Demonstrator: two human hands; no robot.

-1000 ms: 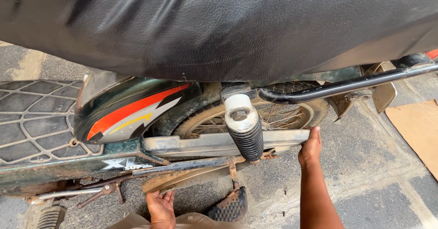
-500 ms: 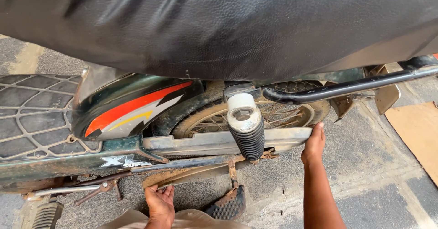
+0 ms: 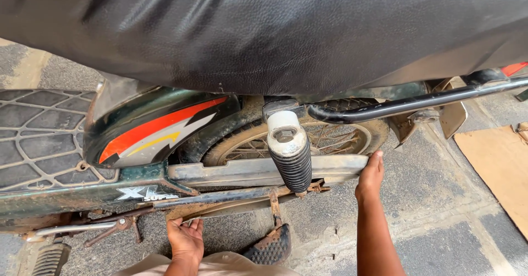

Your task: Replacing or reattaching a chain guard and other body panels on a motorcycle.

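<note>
I look down over a black motorcycle seat (image 3: 264,28) at the bike's left side. My right hand (image 3: 370,177) rests its fingertips on the rear end of the silver chain cover (image 3: 242,171), beside the rear wheel (image 3: 330,138). My left hand (image 3: 186,237) reaches up under the rusty lower frame bar (image 3: 220,202), fingers curled against it. A shock absorber with a black ribbed sleeve (image 3: 290,155) stands between my hands. Neither hand shows a tool.
A green side panel with red, white and yellow stripes (image 3: 148,130) sits left of the wheel. A black grab rail (image 3: 407,104) runs right. A footrest (image 3: 272,246) hangs low. Cardboard (image 3: 498,160) lies on the paved ground at right. A metal grid (image 3: 33,138) is at left.
The view has shifted slightly. My left hand has edged up toward the lower frame bar; my right hand stays at the chain cover's rear end.
</note>
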